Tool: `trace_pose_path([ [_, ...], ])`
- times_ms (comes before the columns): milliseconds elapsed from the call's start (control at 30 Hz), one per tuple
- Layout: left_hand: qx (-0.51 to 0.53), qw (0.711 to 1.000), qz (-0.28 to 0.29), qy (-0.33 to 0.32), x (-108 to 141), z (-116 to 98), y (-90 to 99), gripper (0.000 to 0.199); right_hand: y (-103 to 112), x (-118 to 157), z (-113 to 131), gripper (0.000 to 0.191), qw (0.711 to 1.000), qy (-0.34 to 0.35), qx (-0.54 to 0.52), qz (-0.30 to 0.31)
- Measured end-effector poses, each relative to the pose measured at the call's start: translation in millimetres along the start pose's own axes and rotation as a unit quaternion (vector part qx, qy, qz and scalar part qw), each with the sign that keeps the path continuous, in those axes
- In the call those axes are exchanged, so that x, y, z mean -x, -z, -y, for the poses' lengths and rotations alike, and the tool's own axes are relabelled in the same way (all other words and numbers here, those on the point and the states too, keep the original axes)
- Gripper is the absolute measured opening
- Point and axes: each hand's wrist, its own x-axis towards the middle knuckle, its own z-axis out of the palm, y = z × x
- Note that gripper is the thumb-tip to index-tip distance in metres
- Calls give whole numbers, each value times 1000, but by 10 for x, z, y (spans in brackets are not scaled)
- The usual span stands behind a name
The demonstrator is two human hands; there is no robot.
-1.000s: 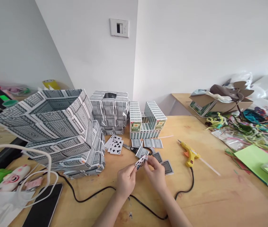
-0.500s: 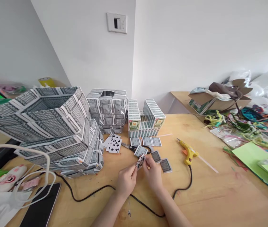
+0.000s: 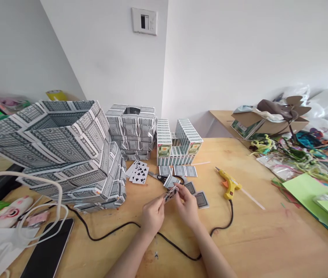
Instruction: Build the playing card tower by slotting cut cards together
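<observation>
Both hands meet over the middle of the table around a playing card (image 3: 170,195), its printed face partly showing. My left hand (image 3: 153,216) pinches its left edge. My right hand (image 3: 187,206) is closed on its right end, thumb and fingers together. Just beyond lie face-down cards (image 3: 172,180), black-handled scissors (image 3: 161,178) partly under them, and more cards (image 3: 202,199) right of my right hand. A small fan of face-up club cards (image 3: 140,173) rests to the left. Whether one card or more is held, I cannot tell.
Large structures of folded cards (image 3: 65,143) stand at left, with another (image 3: 131,131) behind. Stacked card boxes (image 3: 178,146) stand at the back. A yellow glue gun (image 3: 229,185) lies right, its black cable (image 3: 178,247) crossing before me. A phone (image 3: 49,251) lies front left.
The view has shifted slightly. My hands stay together on the card, which now lies at a flatter angle between my fingers.
</observation>
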Motion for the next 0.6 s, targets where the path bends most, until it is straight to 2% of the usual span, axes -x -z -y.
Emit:
trace_pose_path([
  [67,7,1000,-20,12,-10,5,16,27,25,-28,24,28,999,1,-23,46],
  [167,6,999,-31,14,-11,7,24,27,47,-37,34,26,996,4,43,76],
  [500,-1,999,-33,-5,6,-82,-26,25,-6,30,-43,30,965,47,256,-8],
  [600,-18,999,-50,12,12,-64,-34,24,-4,27,-42,30,964,60,258,-5],
])
